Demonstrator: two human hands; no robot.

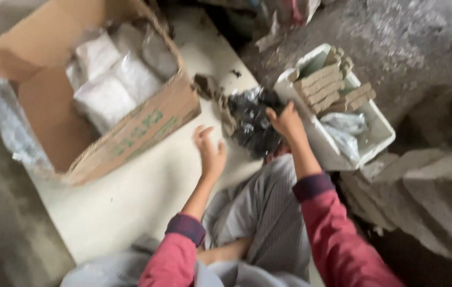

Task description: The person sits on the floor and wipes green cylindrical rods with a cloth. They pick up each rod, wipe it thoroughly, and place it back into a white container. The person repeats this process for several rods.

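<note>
Two hands noted: right hand closed over the black crinkled plastic bag; left hand spread wide, empty, just beside it. Bag is seen at the white board's right edge, against the white tray of brown blocks. Thin film is best gathered firmly. Cardboard box noted at the far-left corner.

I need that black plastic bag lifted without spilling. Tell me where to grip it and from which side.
Grip the black plastic bag at its crumpled upper edge by the right hand, coming from above on the white tray side. The loose gathered folds there probably pinch easily; blur hides its opening.
</note>
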